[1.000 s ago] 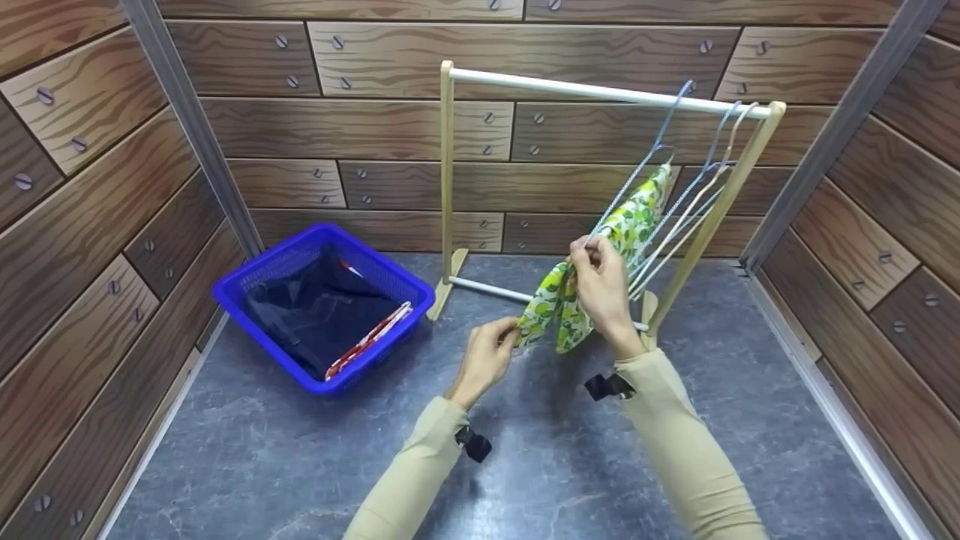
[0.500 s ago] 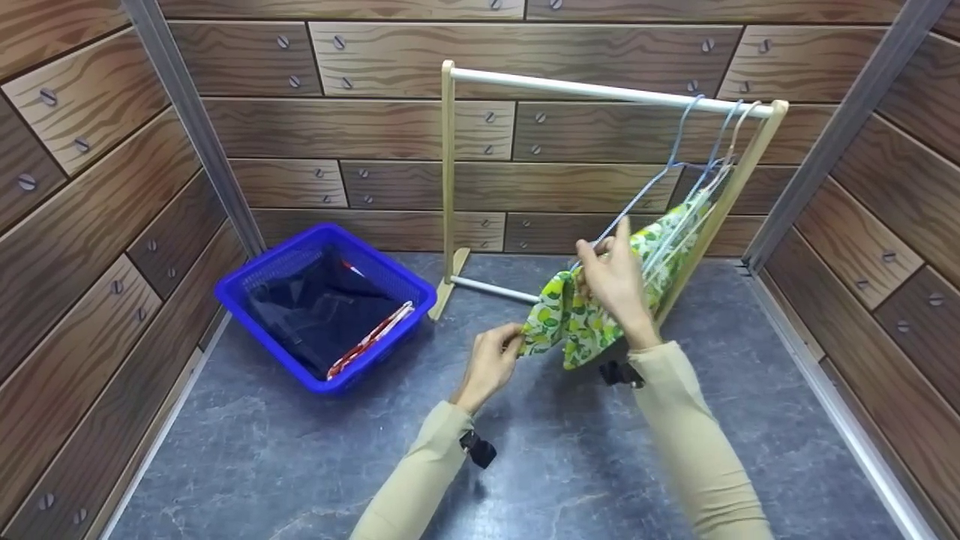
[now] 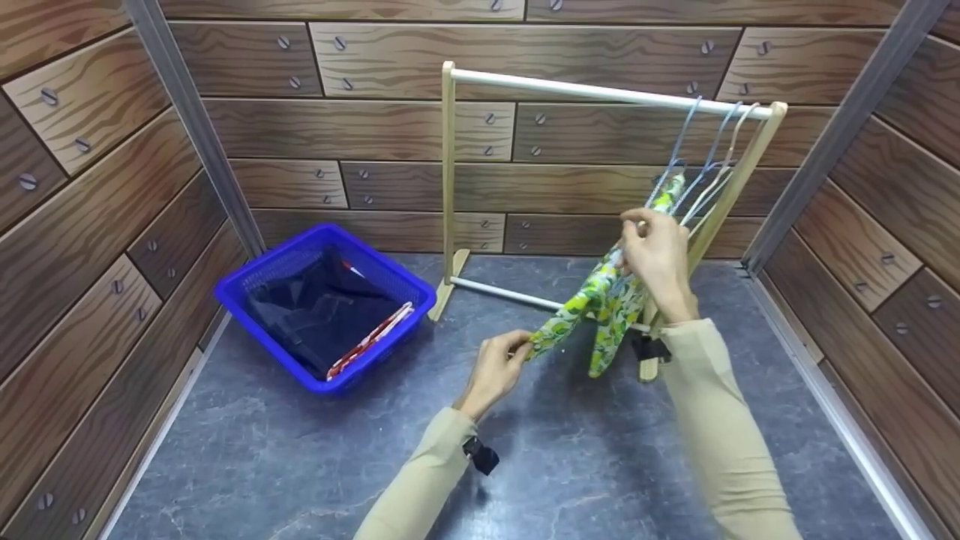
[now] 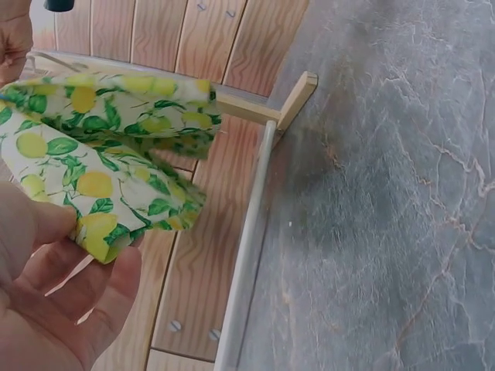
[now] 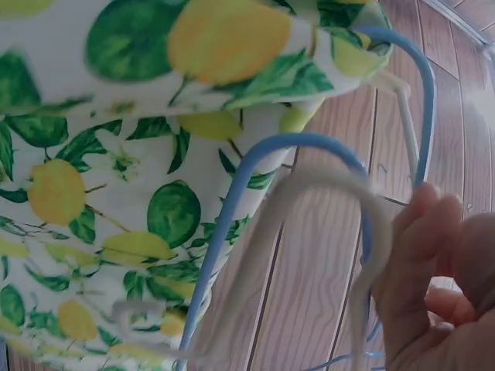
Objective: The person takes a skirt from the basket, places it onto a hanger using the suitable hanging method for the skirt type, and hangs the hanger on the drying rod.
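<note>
My left hand pinches a lower corner of a lemon-print garment, low in front of the rack. In the left wrist view the cloth spreads from between thumb and fingers. Higher up, my right hand pinches a blue hanger whose hook is over the rack's rail. Fingertips meet the blue hanger in the right wrist view, beside the garment's edge. The cloth hangs about that hanger; how far it is over it is partly hidden by my right hand.
More hangers, a blue one and a pale one, hang close together near the rack's right post. To the left stands a blue basket with dark cloth and a red-and-white item. Wood-patterned walls surround the floor.
My right hand has let go, straightened its fingers, then moved right and up along the hanger and pinched again. The garment is now stretched in a narrower slant; my left hand shifted slightly right.
</note>
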Demonstrator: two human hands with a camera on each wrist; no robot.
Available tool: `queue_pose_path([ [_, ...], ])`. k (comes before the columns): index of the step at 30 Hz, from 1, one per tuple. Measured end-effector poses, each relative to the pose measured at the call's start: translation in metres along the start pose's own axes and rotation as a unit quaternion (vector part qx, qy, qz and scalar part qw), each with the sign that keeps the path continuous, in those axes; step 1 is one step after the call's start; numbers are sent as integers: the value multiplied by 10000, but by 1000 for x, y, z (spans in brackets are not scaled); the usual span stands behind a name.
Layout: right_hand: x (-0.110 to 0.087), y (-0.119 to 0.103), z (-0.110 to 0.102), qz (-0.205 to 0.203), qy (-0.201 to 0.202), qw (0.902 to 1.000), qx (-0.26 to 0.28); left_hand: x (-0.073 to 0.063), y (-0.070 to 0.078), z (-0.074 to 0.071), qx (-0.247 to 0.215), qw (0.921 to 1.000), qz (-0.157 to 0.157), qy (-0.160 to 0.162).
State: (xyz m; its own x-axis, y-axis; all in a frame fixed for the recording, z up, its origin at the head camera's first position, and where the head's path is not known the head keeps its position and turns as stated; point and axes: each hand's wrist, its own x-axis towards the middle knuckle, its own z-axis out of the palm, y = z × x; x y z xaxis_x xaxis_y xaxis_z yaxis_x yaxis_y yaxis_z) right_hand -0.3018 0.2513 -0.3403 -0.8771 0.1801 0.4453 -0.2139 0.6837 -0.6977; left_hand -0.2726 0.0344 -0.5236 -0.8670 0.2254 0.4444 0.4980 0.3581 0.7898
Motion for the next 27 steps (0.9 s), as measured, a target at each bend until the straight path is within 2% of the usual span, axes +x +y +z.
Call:
queue_pose_path([
  [5, 0, 6, -5, 0, 209, 9996, -163, 1, 3, 4, 27, 10000, -14, -45],
  [12, -2, 9, -15, 140, 153, 9994, -278, 2, 6, 13, -94, 9999, -11, -117],
  [16, -5, 14, -22, 163, 242, 9991, -297, 1, 8, 19, 78, 9997, 4, -231],
  [27, -9, 25, -38, -43, 260, 9967, -770, 1, 10, 29, 434, 9980, 344, -305],
])
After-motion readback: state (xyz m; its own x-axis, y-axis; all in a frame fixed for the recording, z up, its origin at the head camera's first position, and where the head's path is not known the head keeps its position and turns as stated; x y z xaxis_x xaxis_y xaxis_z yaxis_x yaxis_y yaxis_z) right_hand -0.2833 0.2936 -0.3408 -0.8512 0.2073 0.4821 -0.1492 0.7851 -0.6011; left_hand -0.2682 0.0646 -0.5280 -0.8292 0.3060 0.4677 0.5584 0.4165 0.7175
